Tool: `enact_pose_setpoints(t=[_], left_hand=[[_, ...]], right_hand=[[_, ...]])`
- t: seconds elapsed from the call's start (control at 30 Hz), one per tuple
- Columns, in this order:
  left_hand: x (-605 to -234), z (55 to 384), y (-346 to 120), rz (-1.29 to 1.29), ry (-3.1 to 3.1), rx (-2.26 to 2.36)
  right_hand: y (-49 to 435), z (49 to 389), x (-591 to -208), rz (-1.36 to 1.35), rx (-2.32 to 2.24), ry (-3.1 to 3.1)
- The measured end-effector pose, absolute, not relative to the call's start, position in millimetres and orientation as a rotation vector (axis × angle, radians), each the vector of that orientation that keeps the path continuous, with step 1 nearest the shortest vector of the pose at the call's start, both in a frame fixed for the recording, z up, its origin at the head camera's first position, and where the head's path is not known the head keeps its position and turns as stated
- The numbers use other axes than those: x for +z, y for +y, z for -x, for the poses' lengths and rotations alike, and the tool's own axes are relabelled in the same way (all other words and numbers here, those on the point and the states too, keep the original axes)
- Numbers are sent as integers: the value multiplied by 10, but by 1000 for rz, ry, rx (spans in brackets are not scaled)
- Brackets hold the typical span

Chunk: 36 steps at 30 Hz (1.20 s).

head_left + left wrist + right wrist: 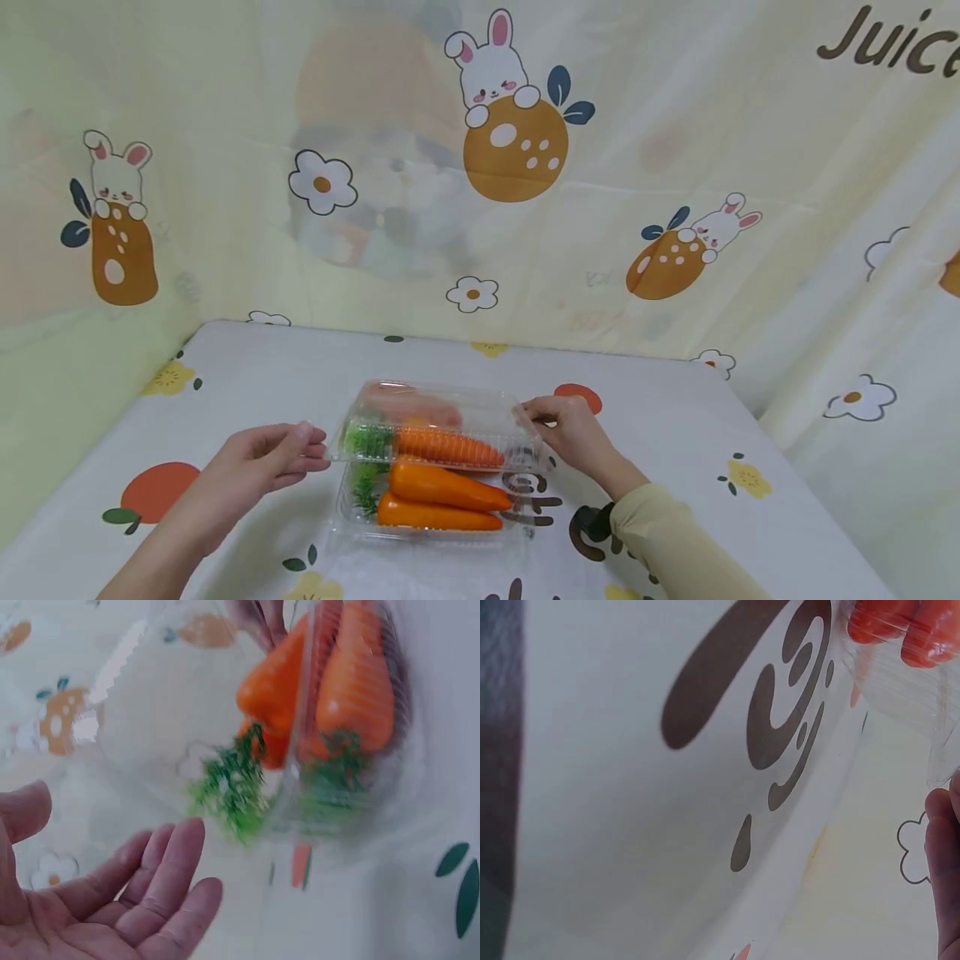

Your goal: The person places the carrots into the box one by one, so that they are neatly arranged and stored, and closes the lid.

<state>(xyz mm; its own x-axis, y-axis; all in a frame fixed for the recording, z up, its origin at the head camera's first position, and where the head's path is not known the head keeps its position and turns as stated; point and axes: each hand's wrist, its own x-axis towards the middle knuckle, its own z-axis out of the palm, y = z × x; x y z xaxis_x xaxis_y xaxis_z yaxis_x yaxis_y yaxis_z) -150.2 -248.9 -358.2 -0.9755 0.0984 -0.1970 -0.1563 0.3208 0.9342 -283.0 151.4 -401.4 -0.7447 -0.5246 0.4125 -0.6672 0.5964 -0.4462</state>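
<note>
A clear plastic clamshell box [345, 527] lies on the table, its hinged lid [491, 407] tilted up over the back part. Inside are several orange toy carrots [450, 485] with green leafy tops [366, 487]. At the lid's right corner, my right hand [573, 433] pinches the plastic edge. My left hand [262, 458] is beside the box's left end, palm up; in the left wrist view its fingers [169, 870] are loosely spread, with nothing held. The right wrist view catches only part of the right fingers [945, 847] at the plastic corner.
A white tablecloth [262, 375] with printed fruit, flowers and lettering covers the table. Patterned curtains [390, 275] hang behind it and along both sides. A dark band [596, 523] sits at the right wrist.
</note>
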Motion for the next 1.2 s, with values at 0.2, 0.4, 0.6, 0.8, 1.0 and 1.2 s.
enact_pose_setpoints(t=[0.2, 0.4, 0.6, 0.8, 1.0, 1.2], left_hand=[[-3492, 1464, -2362, 105, 2394, 1600], [-3575, 1431, -2350, 113, 2383, 1559], [-3709, 1388, -2343, 146, 2364, 1510], [-3834, 1356, -2326, 213, 2382, 1445], [-3960, 1356, -2276, 339, 2380, 1409], [-4071, 1375, -2355, 109, 2203, 1544]], right_hand=[[1528, 2807, -4003, -1022, 850, -2554], [1526, 2790, -3985, -1046, 822, -2581], [1534, 2753, -3933, -1138, 698, -2581], [1559, 2725, -3931, -1213, 569, -2542], [1570, 2730, -3959, -1256, 527, -2482], [1580, 2698, -3953, -1223, 600, -2517]])
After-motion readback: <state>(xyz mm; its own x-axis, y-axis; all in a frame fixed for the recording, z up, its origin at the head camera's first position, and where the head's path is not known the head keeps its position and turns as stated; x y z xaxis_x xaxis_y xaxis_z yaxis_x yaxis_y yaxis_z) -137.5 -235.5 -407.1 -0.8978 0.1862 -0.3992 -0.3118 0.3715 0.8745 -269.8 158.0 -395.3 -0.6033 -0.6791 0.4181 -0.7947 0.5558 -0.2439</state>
